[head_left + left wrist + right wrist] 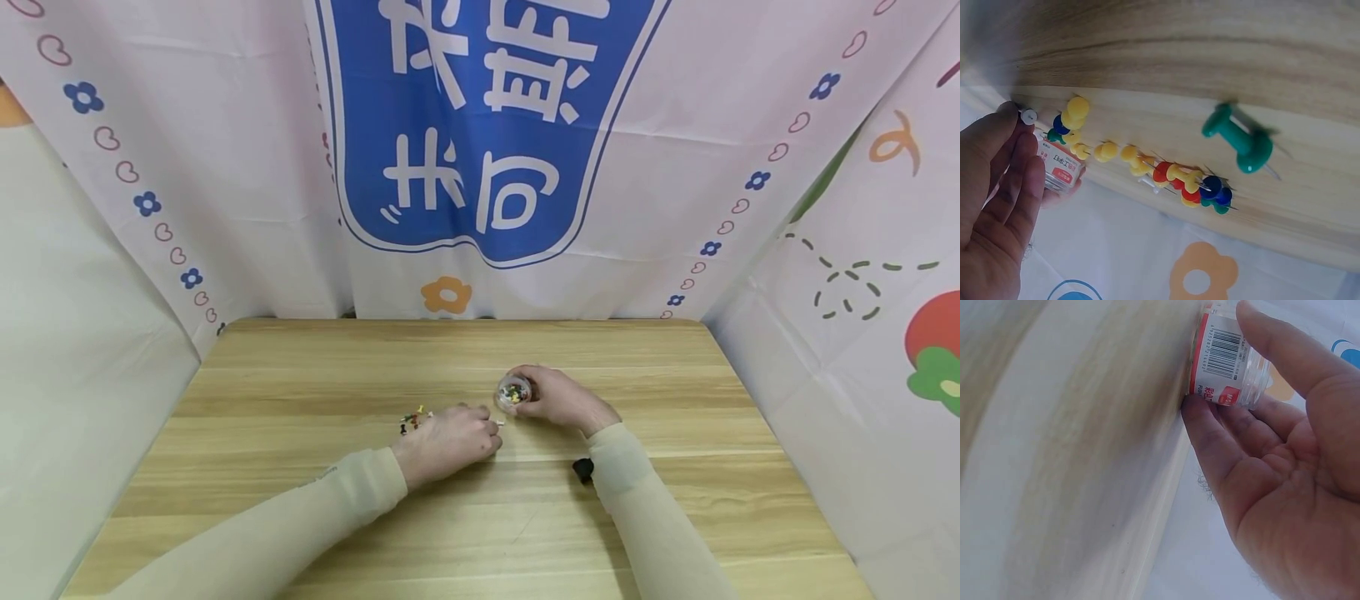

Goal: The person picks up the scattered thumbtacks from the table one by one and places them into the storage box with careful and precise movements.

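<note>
My right hand (558, 398) holds a small clear jar (1219, 359) with a red and white barcode label, its fingers and thumb around the side. The jar stands on the table with its top uncovered, and several coloured push pins show inside. Close by on its left, my left hand (453, 437) pinches a white push pin (1029, 116) at the fingertips. Loose yellow, red, blue and green push pins (1175, 178) lie scattered beside the left hand. One green push pin (1239, 140) lies apart, nearest the left wrist camera.
A small black object (582, 470) sits on the wooden table (300, 367) beside the right sleeve; its kind is unclear. A white printed cloth (285, 192) hangs behind the table's far edge, and more printed cloth (840, 350) hangs along the sides.
</note>
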Available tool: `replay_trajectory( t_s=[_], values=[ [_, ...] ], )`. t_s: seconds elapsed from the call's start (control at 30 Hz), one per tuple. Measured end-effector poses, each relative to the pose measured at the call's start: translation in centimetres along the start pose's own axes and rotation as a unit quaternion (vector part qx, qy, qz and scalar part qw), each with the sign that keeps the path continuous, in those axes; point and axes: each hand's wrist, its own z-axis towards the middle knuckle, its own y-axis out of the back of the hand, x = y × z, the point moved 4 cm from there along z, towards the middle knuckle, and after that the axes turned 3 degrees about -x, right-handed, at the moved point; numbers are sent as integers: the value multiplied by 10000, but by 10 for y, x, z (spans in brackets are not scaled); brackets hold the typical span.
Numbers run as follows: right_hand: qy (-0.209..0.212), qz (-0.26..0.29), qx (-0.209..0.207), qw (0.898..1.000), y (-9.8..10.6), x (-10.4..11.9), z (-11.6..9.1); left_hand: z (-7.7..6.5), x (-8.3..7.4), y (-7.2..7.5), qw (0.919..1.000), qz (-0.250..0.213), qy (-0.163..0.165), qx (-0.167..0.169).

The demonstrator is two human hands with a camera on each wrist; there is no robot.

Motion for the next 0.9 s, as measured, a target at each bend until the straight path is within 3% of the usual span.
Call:
replay_trajectory(
  t_s=[0.37, 0.6, 0.73, 0.9],
  values=[
    [39, 56, -9, 10000, 0, 0, 0, 3, 14, 5, 9993, -230, 285, 92],
    [148, 26, -5, 9999, 0, 1, 0, 5, 28, 7, 9917, -1025, 771, -66],
    [112, 40, 0, 9999, 0, 1, 0, 6, 38, 7, 9771, -1740, 1219, -117],
    [61, 28, -7, 10000, 0, 0, 0, 8, 48, 4, 9449, -2687, 1851, -274]
  ],
)
